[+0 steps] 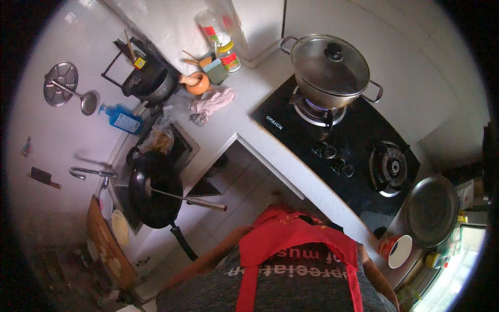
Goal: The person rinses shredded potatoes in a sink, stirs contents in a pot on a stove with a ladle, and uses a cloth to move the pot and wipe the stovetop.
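My left forearm reaches in from the lower left, and my left hand point(244, 233) meets the edge of the red apron point(288, 238), which covers its fingers. On the other side, my right hand point(362, 252) is close against the apron's right edge, mostly hidden. The apron bunches up in front of my body. Ahead on the right, a lidded steel pot point(327, 70) sits over a lit burner of the black gas hob point(288, 117). Left of me, a black wok point(156, 191) rests at the sink with a long-handled spatula point(202, 202) in it.
The white counter point(241, 105) turns a corner ahead. It bears a mortar point(200, 84), a pink cloth point(214, 101) and a soap bottle point(124, 119). A wooden board point(105, 241) leans at left. A round pan point(430, 212) and a paper tub point(399, 251) stand at right.
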### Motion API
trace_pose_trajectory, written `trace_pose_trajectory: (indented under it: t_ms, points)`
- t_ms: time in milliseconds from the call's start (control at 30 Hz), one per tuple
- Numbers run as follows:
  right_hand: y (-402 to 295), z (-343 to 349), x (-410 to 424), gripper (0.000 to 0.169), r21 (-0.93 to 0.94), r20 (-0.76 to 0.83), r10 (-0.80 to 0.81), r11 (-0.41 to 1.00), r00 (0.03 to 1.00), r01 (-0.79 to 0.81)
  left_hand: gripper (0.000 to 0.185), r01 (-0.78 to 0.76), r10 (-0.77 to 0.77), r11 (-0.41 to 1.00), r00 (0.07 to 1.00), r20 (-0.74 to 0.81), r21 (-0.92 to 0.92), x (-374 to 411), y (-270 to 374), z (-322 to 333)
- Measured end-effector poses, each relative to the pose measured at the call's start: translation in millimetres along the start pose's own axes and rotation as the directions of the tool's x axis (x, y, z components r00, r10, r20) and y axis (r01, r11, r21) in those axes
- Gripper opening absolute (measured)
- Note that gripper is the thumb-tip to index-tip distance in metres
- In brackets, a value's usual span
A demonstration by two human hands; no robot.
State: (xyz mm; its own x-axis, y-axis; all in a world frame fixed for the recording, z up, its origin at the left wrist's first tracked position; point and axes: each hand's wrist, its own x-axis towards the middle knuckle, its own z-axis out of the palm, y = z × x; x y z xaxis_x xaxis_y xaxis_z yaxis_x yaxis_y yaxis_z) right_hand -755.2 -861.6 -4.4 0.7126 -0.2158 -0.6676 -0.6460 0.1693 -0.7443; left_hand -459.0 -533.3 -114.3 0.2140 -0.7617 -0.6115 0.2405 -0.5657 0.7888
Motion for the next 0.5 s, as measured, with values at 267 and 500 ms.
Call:
trace_pose_trajectory:
  t_ms: [267, 500]
  points:
    - [-36, 0, 29, 0.025, 0.194, 0.027, -0.07, 0.979, 0.997, 0.063, 0.026, -0.149, 0.154, 0.988, 0.975, 0.16, -0.043, -12, 81, 15]
    - [-21, -7, 42, 0.026, 0.235, 0.148, -0.14, 0.966, 0.979, 0.103, 0.028, -0.212, 0.168, 0.962, 0.955, 0.244, 0.17, -4, 88, 11]
